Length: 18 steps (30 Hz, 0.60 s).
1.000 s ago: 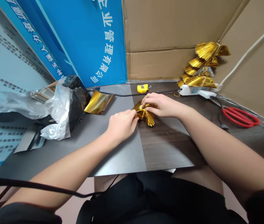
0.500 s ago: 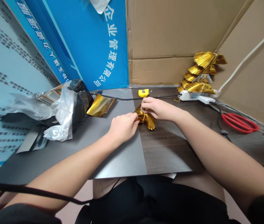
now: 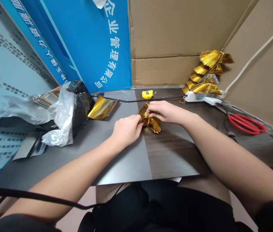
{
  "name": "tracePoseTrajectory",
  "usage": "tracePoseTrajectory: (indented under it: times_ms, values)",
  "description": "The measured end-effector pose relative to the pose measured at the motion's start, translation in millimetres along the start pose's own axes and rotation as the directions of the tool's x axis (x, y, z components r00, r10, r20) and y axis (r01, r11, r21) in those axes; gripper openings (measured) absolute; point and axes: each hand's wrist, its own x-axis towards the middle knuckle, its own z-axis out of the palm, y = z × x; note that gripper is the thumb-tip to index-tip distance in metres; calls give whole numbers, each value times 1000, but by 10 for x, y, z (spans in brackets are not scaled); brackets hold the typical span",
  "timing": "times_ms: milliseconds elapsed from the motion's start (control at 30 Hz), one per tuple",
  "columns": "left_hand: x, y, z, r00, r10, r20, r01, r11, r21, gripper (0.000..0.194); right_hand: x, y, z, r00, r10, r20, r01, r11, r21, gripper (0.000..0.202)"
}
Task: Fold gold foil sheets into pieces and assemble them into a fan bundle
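Since the earlier picture the right hand is drawn slightly nearer the body and lower over the pleated gold foil piece, while the left hand is kept at the same spot. The dark table fills the middle of the view, with a grey mat laid over its left part. Cardboard walls and a blue banner are stood behind it; the banner's top is cut off. At the left, crumpled plastic bags are heaped, and what is inside cannot be made out. A stack of finished gold foil fans is piled at the far right on a white power strip, which is partly hidden by it. Red scissors are laid near the right edge. A flat gold foil sheet is seen beside the bags. A small yellow tape measure lies at the back. Both hands are closed on the gold foil piece at the table's centre, pinching it from either side; its middle is covered by the fingers.
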Motion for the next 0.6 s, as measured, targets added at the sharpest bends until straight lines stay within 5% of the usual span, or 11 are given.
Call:
tracePoseTrajectory:
  times_ms: [300,600]
  values:
    - [11,5,-8,1000,-5,-5,5,1000,-17,18,-10,6,-26,995,77,56,-72,993,-95,18]
    - [16,0,7,1000,25,-5,-25,999,-28,17,23,-87,42,1000,-24,18,24,1000,20,17]
